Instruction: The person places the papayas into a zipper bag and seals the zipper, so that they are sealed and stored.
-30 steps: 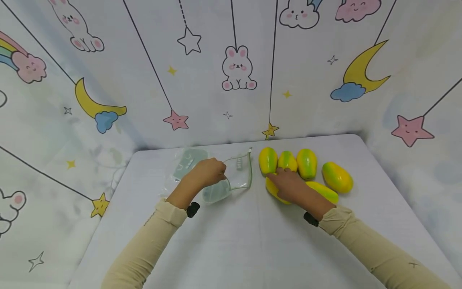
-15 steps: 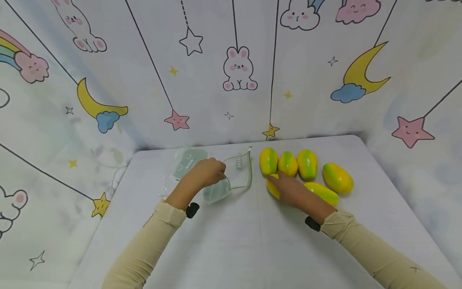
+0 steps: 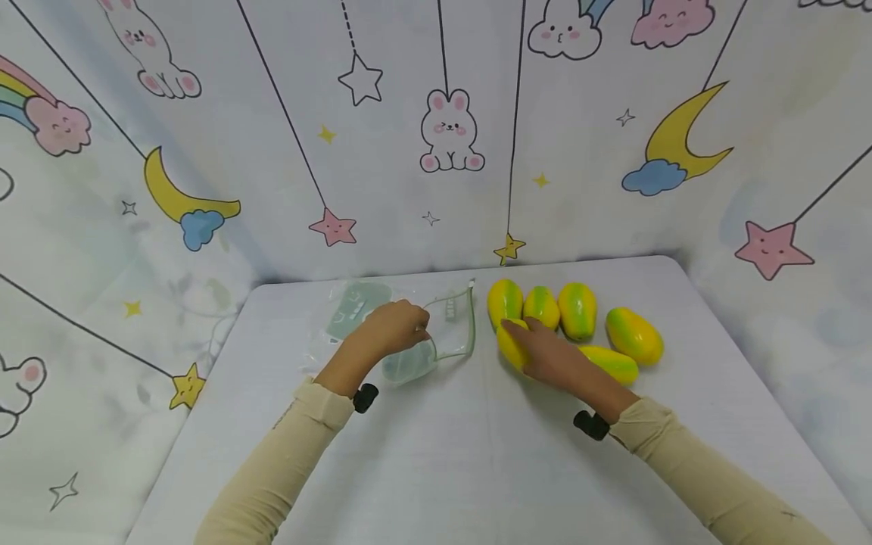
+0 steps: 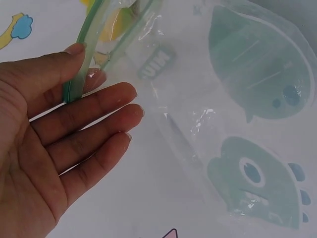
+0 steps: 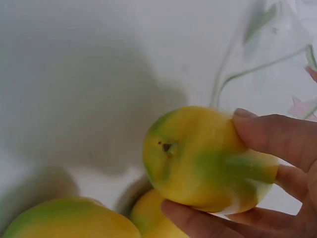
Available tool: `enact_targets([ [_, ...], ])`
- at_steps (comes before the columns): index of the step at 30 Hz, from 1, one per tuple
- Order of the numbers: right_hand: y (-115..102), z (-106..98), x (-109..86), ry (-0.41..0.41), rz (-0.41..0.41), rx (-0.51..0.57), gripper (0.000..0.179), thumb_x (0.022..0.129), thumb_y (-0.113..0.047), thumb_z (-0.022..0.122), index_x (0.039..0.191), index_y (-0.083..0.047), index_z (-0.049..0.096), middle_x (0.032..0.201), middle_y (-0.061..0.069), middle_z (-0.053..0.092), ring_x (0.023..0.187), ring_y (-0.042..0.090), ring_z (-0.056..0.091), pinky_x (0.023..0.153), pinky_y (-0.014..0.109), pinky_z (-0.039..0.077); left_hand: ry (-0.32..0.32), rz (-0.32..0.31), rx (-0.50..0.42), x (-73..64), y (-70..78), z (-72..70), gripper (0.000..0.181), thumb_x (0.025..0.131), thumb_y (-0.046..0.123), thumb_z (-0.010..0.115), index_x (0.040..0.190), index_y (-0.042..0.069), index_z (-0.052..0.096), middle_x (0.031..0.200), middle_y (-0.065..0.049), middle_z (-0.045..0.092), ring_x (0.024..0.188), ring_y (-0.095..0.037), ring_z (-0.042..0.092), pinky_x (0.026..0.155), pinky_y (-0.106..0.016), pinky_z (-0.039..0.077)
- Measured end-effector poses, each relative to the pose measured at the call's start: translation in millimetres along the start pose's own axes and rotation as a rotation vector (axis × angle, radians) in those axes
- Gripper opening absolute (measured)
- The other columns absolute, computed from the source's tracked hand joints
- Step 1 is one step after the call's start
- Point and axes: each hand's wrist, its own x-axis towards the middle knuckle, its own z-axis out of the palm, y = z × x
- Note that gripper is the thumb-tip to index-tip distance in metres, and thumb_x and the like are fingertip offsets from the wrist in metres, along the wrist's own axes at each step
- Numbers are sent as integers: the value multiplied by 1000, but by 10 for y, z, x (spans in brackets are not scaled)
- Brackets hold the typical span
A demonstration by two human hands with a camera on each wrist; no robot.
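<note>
In the head view, my left hand (image 3: 391, 329) is at a clear zip pouch (image 3: 409, 365) with a green edge and green cartoon prints. The left wrist view has thumb and forefinger pinching the pouch's green mouth edge (image 4: 74, 89), the other fingers held out straight. The mouth gapes towards the fruit. My right hand (image 3: 555, 357) grips a yellow papaya (image 3: 511, 344) with green streaks. Seen from the right wrist, thumb and fingers wrap around this papaya (image 5: 203, 161), its dark stem spot facing the camera. Its near side is hidden by the hand in the head view.
Three more papayas (image 3: 577, 312) stand in a row behind the right hand. Another papaya (image 3: 635, 335) lies at the right, and one more papaya (image 3: 613, 365) sits partly behind the right wrist. A white cloth (image 3: 436, 454) covers the table; a cartoon-printed backdrop (image 3: 381, 182) rises behind it.
My right hand has closed round the front papaya and raised it a little, tilting it up and leftwards. The left hand and the pouch have hardly moved.
</note>
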Motion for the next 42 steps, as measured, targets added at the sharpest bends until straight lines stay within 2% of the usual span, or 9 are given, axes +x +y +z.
enact_targets([
  [6, 34, -182, 42, 118, -10, 126, 83, 81, -8, 76, 152, -6, 32, 144, 29, 45, 130, 44, 45, 106, 57, 39, 7, 10, -3, 10, -14, 18, 15, 91, 25, 70, 100, 13, 73, 93, 0, 72, 75, -14, 65, 66, -30, 53],
  [12, 73, -234, 50, 191, 24, 263, 86, 84, -11, 76, 154, -7, 27, 151, 21, 41, 138, 40, 38, 113, 56, 30, -3, -5, -15, 5, -16, 27, 17, 92, 25, 70, 102, 13, 73, 95, -2, 73, 76, -15, 66, 65, -31, 53],
  [17, 73, -184, 61, 233, 40, 330, 86, 84, -14, 76, 155, -8, 26, 152, 19, 40, 139, 39, 39, 112, 56, 31, 8, -2, -13, 11, -18, 43, 16, 91, 25, 70, 101, 13, 73, 94, -1, 73, 76, -15, 66, 66, -32, 53],
  [21, 61, -108, 102, 220, 91, 355, 87, 85, -18, 76, 156, -12, 25, 152, 18, 41, 138, 37, 40, 112, 55, 32, 20, 5, -16, 7, -23, 57, 15, 91, 25, 71, 101, 14, 73, 94, 0, 73, 75, -15, 65, 66, -31, 53],
  [27, 2, 12, 179, 194, 115, 385, 87, 85, -21, 76, 156, -13, 25, 153, 19, 39, 139, 36, 38, 113, 55, 31, 33, 9, -25, -13, -26, 56, 15, 90, 24, 71, 101, 14, 73, 94, 0, 73, 75, -15, 65, 65, -31, 53],
  [31, -77, 96, 227, 173, 118, 426, 87, 85, -21, 76, 156, -14, 26, 151, 19, 42, 122, 31, 49, 106, 51, 40, 37, 13, -39, -20, -20, 63, 14, 90, 24, 71, 100, 14, 73, 93, 0, 73, 73, -14, 65, 63, -31, 52],
  [34, -142, 158, 270, 156, 114, 435, 87, 85, -24, 76, 156, -15, 26, 148, 19, 45, 112, 29, 49, 103, 49, 43, 36, 12, -36, -21, -3, 72, 14, 91, 25, 71, 99, 15, 72, 93, 1, 72, 72, -12, 64, 63, -29, 52],
  [39, -225, 247, 329, 142, 111, 435, 86, 87, -25, 75, 156, -14, 25, 149, 20, 44, 122, 30, 49, 109, 53, 37, 27, 18, -27, -14, 51, 68, 17, 91, 28, 70, 102, 15, 72, 92, 2, 72, 71, -11, 62, 64, -28, 52],
  [42, -259, 287, 348, 139, 113, 449, 86, 87, -24, 75, 156, -15, 25, 149, 19, 44, 117, 31, 50, 107, 51, 39, 27, 26, -38, -13, 77, 65, 17, 91, 28, 70, 102, 15, 71, 92, 2, 72, 72, -12, 61, 65, -28, 52],
])
